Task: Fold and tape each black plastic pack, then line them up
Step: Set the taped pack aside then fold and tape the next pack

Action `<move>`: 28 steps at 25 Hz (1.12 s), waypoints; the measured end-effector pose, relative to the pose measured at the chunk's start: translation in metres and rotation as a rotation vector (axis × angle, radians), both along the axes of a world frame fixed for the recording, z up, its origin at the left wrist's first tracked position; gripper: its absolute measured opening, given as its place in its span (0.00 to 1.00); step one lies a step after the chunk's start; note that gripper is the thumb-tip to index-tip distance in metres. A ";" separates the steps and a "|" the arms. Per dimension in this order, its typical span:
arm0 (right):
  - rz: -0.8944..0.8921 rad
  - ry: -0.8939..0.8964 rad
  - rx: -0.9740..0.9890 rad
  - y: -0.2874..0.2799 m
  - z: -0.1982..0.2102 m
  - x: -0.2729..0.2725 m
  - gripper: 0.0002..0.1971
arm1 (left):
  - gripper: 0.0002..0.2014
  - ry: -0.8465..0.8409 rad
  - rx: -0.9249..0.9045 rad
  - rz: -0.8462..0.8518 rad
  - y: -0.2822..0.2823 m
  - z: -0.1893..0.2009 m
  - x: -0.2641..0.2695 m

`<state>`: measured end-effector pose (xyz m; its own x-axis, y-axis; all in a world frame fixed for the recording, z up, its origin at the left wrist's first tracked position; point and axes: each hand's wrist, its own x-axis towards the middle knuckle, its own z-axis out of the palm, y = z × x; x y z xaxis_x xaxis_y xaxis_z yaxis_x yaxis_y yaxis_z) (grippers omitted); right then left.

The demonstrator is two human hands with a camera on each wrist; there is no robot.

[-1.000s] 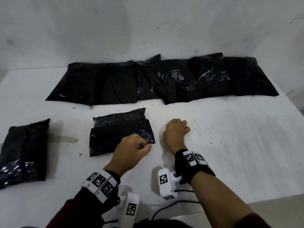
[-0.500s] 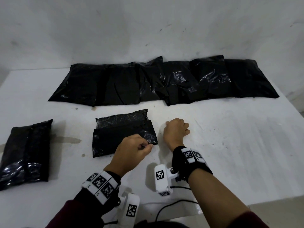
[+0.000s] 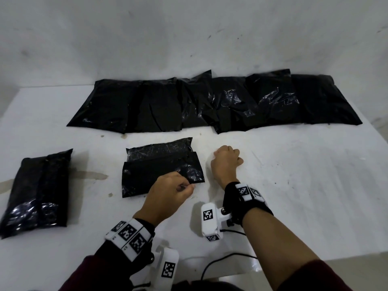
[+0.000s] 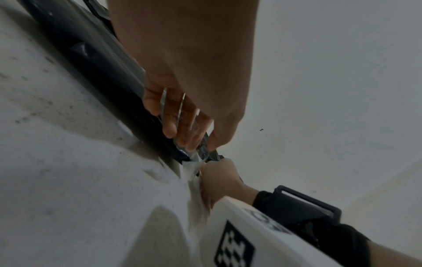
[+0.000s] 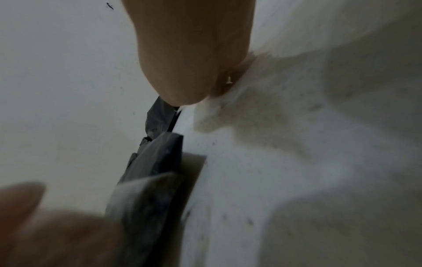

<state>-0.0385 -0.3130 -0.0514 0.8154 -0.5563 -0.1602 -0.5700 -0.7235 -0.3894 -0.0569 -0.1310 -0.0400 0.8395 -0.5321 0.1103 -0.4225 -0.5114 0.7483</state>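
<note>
Pinching clear tape [image 4: 190, 126], hands unmoved.

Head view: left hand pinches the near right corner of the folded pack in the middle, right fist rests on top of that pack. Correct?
Not quite. In the head view the right hand rests on the table beside the folded pack, not on it. The left hand does pinch its near right corner.

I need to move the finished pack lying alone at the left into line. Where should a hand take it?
Probably across the folded pack at its middle, coming from above with fingers over both long edges. It lies flat and alone on the table, long axis running away from the person, so both sides look open.
</note>
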 end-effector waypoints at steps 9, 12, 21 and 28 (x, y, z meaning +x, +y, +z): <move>0.040 -0.229 0.220 -0.019 0.003 -0.022 0.09 | 0.25 0.007 -0.019 -0.012 -0.014 0.001 -0.007; 0.095 -0.196 0.324 -0.028 0.005 -0.022 0.05 | 0.25 0.003 -0.013 -0.015 -0.019 0.003 -0.010; 0.243 -0.288 0.362 -0.035 0.010 -0.026 0.13 | 0.25 0.060 0.010 0.040 -0.026 0.007 -0.018; 0.105 -0.453 0.559 -0.035 0.007 -0.036 0.18 | 0.19 0.083 0.033 0.070 -0.031 0.008 -0.024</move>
